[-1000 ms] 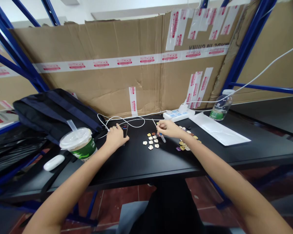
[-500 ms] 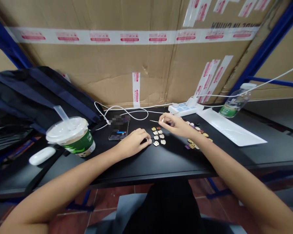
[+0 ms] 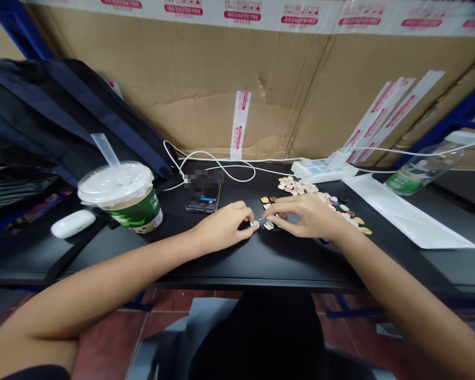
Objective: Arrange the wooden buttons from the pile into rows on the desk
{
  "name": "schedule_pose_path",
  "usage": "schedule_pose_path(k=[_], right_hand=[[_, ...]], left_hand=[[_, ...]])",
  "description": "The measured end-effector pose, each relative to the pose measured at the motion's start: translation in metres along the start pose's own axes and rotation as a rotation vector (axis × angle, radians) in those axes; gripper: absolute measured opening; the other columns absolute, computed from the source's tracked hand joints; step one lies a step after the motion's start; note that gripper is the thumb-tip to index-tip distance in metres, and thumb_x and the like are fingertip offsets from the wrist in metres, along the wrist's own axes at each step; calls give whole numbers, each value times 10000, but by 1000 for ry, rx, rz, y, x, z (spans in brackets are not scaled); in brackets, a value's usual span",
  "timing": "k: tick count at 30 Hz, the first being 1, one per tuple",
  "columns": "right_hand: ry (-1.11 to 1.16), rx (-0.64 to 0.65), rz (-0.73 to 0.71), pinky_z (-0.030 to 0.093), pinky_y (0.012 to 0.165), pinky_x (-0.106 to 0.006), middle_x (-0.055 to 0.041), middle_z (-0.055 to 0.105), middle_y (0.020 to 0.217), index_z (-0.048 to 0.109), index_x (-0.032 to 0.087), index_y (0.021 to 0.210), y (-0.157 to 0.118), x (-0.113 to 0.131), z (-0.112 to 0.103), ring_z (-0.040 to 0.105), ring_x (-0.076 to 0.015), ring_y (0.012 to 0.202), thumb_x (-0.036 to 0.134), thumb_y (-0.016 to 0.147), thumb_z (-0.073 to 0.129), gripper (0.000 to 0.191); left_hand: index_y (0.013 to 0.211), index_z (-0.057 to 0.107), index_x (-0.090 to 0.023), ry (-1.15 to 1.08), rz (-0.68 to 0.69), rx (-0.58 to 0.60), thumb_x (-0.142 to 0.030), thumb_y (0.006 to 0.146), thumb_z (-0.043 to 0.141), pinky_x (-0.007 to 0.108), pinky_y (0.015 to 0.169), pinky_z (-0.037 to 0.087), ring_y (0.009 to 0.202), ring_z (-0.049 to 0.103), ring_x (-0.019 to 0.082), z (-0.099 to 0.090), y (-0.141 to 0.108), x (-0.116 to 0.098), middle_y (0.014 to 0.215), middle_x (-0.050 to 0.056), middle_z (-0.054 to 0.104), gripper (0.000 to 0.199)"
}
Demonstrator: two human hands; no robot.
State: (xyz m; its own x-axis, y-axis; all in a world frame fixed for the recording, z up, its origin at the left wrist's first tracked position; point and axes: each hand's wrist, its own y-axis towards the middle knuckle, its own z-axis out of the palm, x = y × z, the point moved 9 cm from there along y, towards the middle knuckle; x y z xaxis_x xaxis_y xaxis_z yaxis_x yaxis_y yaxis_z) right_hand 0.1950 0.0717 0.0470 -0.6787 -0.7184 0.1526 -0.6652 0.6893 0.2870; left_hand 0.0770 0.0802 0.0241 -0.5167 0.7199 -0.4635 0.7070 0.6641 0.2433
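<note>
On the black table, my left hand [image 3: 226,226] pinches a small cream-coloured piece with dark marks [image 3: 255,224] between thumb and fingertips. From the right, my right hand [image 3: 311,215] is closed on a thin, pointed metallic tool [image 3: 264,217], whose tip lies close to that piece; whether they touch I cannot tell. Below the tool lies another cream piece [image 3: 268,225]. A yellow piece [image 3: 265,200] and a brown one sit just beyond my right fingers, which partly hide other pieces.
A pile of small coloured pieces [image 3: 296,185] spreads behind and right of my right hand. A phone [image 3: 204,199], lidded drink cup [image 3: 136,214] and white case [image 3: 73,224] are leftward. A power strip [image 3: 320,171], white packet [image 3: 411,214] and bottle [image 3: 427,163] are rightward.
My right hand has come down and nearer, bringing the tool's tip to the piece in my left hand. The head view has tilted down, and more of the pile shows.
</note>
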Motion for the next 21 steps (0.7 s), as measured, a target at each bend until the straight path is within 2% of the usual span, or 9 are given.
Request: schedule_pose_path(k=[10, 21], right_hand=[[-151, 11, -36, 276, 550, -297, -12, 763, 877, 762, 283, 954, 1, 10, 2, 658, -154, 703, 306, 960, 505, 258], [-237, 27, -65, 278, 572, -307, -20, 768, 883, 747, 268, 953, 1, 12, 5, 664, -171, 701, 285, 960, 504, 244]], left_hand=[[933, 647, -190, -8, 12, -10, -288, 917, 602, 299, 791, 498, 871, 617, 186, 2, 1, 2, 919, 49, 617, 108], [927, 646, -168, -10, 24, 2, -284, 919, 605, 297, 779, 493, 857, 609, 186, 3, 1, 1, 915, 54, 613, 123]])
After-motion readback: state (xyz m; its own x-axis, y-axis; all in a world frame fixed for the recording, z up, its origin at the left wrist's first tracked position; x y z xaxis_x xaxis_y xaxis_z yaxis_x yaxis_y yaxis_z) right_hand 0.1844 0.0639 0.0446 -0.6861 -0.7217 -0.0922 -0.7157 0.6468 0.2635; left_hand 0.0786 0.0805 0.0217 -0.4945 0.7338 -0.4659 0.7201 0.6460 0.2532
